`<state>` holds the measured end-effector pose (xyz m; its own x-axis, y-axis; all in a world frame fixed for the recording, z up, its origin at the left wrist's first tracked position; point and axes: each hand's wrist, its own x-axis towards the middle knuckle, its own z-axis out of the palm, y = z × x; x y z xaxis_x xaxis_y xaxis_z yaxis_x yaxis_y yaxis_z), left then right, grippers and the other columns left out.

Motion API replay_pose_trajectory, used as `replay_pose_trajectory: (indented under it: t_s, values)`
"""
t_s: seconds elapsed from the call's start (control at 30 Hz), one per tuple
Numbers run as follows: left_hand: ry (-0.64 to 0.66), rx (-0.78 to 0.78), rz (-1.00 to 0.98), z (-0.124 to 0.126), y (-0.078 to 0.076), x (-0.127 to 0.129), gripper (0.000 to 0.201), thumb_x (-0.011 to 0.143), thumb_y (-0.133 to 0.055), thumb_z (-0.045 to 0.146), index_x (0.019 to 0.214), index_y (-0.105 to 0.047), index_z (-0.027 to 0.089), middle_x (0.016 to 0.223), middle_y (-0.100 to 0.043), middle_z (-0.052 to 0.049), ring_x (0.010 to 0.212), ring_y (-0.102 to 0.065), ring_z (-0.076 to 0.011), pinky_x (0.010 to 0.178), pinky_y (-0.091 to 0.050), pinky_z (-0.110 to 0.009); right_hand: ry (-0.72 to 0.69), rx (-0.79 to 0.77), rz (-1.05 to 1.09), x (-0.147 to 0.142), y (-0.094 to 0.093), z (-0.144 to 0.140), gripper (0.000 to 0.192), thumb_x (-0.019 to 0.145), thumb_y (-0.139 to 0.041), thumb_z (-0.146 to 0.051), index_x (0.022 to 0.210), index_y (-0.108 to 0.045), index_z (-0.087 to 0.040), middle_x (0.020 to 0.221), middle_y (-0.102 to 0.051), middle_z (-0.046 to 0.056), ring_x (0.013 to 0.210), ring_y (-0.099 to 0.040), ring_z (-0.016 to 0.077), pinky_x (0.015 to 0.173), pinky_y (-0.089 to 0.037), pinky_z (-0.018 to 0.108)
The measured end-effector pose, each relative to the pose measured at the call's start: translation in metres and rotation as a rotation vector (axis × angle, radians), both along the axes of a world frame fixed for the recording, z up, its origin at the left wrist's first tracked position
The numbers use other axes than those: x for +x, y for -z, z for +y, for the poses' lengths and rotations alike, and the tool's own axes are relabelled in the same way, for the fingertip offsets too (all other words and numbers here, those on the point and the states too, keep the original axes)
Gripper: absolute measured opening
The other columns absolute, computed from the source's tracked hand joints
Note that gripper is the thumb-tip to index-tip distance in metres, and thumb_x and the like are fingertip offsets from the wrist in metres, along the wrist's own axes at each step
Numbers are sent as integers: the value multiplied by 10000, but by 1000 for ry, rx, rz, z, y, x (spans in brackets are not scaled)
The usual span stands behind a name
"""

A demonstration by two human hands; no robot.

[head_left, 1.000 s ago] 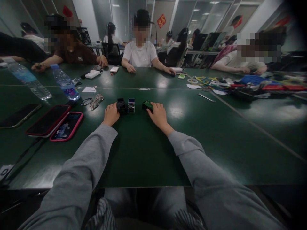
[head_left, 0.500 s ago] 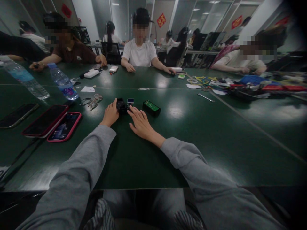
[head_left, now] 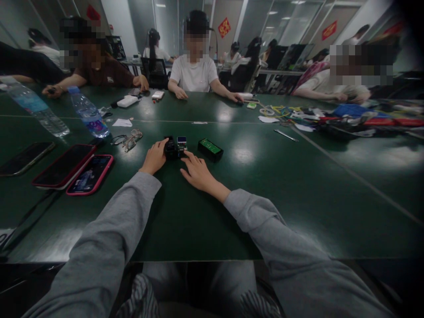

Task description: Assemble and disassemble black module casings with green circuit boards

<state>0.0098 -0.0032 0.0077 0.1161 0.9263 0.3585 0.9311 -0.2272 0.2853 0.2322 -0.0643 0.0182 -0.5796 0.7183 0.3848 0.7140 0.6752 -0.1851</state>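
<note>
We're watching an office workroom | co-workers (head_left: pixel 194 75) are sitting around a green table (head_left: pixel 198 221) | cables (head_left: pixel 308 115) are sprawling at right | monitors (head_left: pixel 276 57) and chairs (head_left: pixel 160 67) are standing behind | glass partitions (head_left: pixel 172 26) are lining the back

- Resting the left grip (head_left: pixel 155 157) against a black device (head_left: pixel 171 146) on the dark green surface (head_left: pixel 202 216).
- Holding the right grip (head_left: pixel 198 172) loosely spread at the near edge of a small circuit board (head_left: pixel 182 140).
- Having a green-topped black box (head_left: pixel 210 149) just beyond the right grip.
- Having eyeglasses (head_left: pixel 130 143), a pink-cased phone (head_left: pixel 90 175) and a bottle (head_left: pixel 89 115) to the left.
- Facing a co-worker (head_left: pixel 194 73) in white across the surface.
</note>
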Motion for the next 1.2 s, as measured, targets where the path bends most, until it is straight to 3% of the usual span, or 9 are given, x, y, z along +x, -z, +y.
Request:
replay_pose_trajectory:
  t_s: [0.27,0.57,0.8,1.0,1.2]
  values:
    - [-9,49,-19,-4,-3,2,646,804,-422,9,1423,-453,190,1371,-540,-133,1239,-552,-275,1054,-461,-444,48,81,157,4,-9,1,291,984,-367,-224,1197,-556,-160,1162,-616,121,1035,-595,244,871,-430,381]
    - [-18,42,-26,-5,-6,3,652,788,-441,1,1412,-470,189,1384,-526,-133,1222,-564,-281,1046,-479,-454,119,114,422,17,-7,11,283,961,-354,-196,1146,-568,-185,1102,-633,105,1025,-601,222,890,-471,359]
    - [-25,17,-27,-7,-9,4,663,790,-446,6,1425,-453,199,1398,-517,-132,1222,-566,-284,1036,-489,-463,306,-15,512,30,6,35,263,925,-382,-202,1117,-561,-186,972,-655,90,851,-630,208,778,-492,343]
    - [-6,32,-32,-6,-6,2,642,804,-439,21,1424,-454,187,1389,-522,-136,1224,-566,-276,1049,-479,-448,327,62,535,31,9,40,296,908,-425,-208,1167,-547,-136,1091,-620,151,1033,-590,242,941,-475,395]
    - [-5,26,-42,-7,-7,4,637,805,-432,17,1420,-455,180,1387,-521,-142,1250,-554,-273,1062,-467,-445,-5,53,278,22,-6,15,413,984,-413,-328,1377,-466,-211,1432,-514,99,1375,-414,241,1094,-384,450]
